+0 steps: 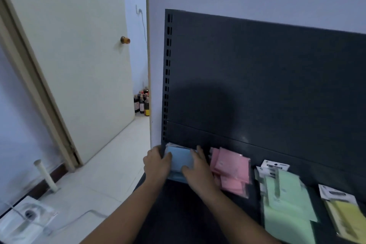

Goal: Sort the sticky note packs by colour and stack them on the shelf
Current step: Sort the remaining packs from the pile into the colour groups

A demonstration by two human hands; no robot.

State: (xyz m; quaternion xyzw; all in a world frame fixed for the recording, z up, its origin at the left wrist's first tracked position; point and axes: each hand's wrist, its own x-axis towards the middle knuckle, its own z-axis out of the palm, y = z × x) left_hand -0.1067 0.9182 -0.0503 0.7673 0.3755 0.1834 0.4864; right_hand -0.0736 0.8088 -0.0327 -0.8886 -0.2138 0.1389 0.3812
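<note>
A stack of blue sticky note packs [181, 159] sits at the far left end of the dark shelf [178, 214], against the back panel. My left hand [157, 163] grips its left side and my right hand [198, 168] presses on its right side and top. To the right lies a loose pile of pink packs [231, 170], touching my right hand. Further right are green packs [287, 200] with white header cards, then yellow packs [346, 216] at the frame's right edge.
The dark slotted back panel [257, 85] rises behind the shelf. To the left are an open cream door [79, 65], pale floor tiles, several dark bottles [141, 103] on the floor, a white post [45, 176] and a floor fan [25, 218].
</note>
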